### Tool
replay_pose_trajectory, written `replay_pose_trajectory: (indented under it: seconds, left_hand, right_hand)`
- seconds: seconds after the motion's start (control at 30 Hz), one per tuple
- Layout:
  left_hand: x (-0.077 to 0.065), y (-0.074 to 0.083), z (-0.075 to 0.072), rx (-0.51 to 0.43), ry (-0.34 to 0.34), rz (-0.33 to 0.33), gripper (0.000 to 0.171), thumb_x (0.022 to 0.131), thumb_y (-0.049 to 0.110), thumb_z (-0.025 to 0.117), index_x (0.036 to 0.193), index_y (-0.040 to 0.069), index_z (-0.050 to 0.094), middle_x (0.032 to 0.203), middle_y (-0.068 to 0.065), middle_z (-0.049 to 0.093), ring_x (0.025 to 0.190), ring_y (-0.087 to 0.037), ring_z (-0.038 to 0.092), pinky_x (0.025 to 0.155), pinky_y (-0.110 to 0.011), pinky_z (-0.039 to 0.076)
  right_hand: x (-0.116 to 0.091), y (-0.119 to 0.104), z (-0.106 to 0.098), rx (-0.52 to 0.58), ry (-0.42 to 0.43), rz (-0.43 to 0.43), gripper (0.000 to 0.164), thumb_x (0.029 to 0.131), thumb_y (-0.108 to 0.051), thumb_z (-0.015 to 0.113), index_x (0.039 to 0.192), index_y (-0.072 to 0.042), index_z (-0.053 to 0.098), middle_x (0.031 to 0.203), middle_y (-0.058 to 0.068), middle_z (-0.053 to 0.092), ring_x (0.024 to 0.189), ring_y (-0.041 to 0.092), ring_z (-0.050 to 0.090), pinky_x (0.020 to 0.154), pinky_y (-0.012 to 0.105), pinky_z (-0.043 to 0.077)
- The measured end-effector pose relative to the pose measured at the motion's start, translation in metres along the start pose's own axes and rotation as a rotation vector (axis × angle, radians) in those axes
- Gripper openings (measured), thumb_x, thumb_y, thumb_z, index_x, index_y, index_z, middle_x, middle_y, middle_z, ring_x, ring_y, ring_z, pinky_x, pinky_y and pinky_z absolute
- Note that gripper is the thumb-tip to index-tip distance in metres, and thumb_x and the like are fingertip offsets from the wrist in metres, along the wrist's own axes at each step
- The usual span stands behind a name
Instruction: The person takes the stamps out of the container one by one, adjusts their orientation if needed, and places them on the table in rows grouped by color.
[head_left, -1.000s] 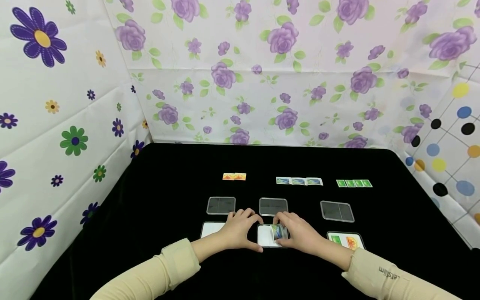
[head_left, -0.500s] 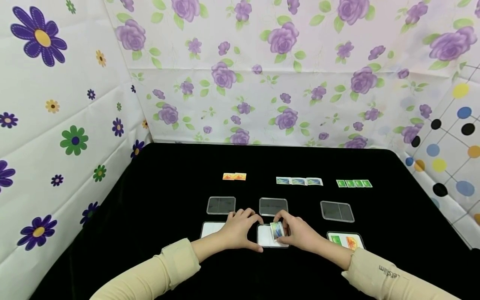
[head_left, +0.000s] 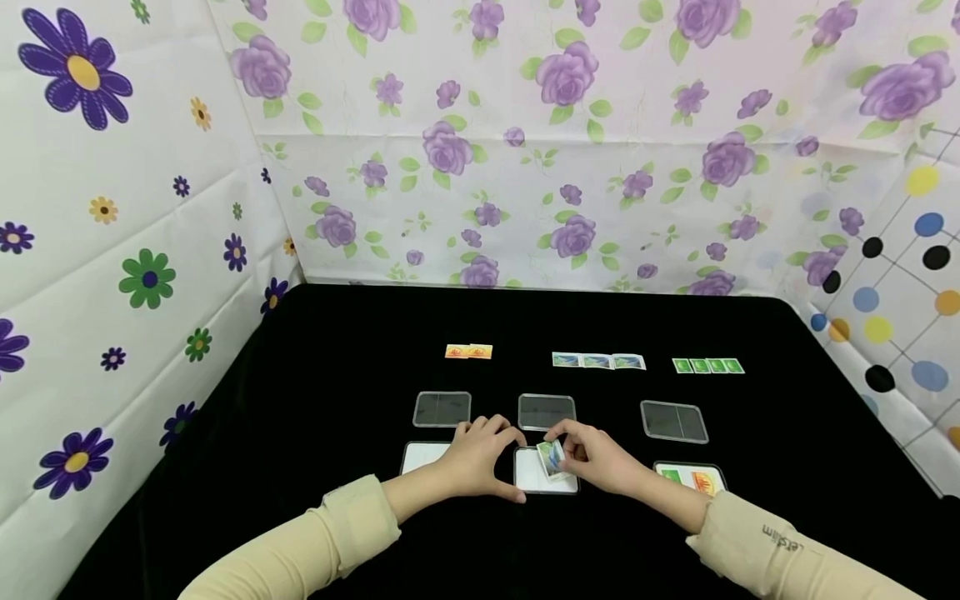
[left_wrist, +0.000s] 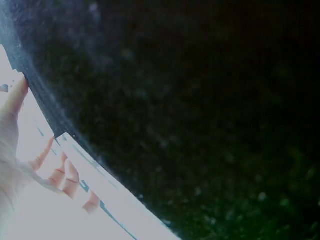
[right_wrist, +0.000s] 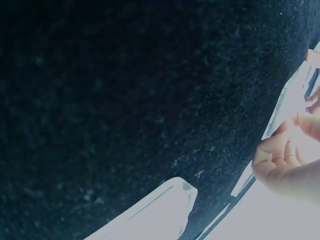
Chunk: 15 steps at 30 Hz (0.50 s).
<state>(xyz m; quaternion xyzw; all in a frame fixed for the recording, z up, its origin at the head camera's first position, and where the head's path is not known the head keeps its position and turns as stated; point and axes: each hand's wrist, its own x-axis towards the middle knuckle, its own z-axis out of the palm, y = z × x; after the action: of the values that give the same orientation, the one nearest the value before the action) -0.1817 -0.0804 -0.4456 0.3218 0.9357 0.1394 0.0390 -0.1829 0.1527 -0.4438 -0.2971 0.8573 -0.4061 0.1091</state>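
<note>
In the head view, a small card with a blue-green picture [head_left: 550, 458] is tilted over the right half of a shallow white-bottomed case [head_left: 527, 479]. My right hand [head_left: 597, 460] pinches its right side between thumb and fingers. My left hand [head_left: 477, 458] holds the left side of that same case, index finger at the far corner and thumb at the near one. The left wrist view has the left hand's thumb [left_wrist: 19, 92] against a bright edge. Overexposure hides the card in the right wrist view, where the right hand [right_wrist: 282, 157] shows with curled fingers.
Three clear lids [head_left: 442, 410] lie in a row behind the cases. Farther back are orange cards [head_left: 468, 352], blue cards [head_left: 597, 361] and green cards [head_left: 708, 366]. A white case [head_left: 425, 456] sits left; one with green and orange cards [head_left: 692, 477] sits right. Black cloth [head_left: 360, 350] covers the table.
My right hand has shifted the card slightly leftward, and it now tilts more and shows more of its picture. The left hand stays in place on the case.
</note>
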Motion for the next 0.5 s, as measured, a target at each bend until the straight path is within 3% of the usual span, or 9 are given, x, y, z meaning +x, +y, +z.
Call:
replay_pose_trajectory:
  seconds: [0.5]
  left_hand:
    - [0.0, 0.001, -0.003, -0.014, -0.017, -0.007, 0.068, 0.066, 0.054, 0.079, 0.12, 0.021, 0.056, 0.122, -0.002, 0.052, 0.105, -0.02, 0.048, 0.091, -0.05, 0.038]
  right_hand:
    - [0.002, 0.002, -0.011, 0.108, -0.001, 0.02, 0.039, 0.087, 0.001, 0.061, 0.121, 0.009, 0.046, 0.075, 0.006, 0.059, 0.061, 0.002, 0.045, 0.059, 0.019, 0.042]
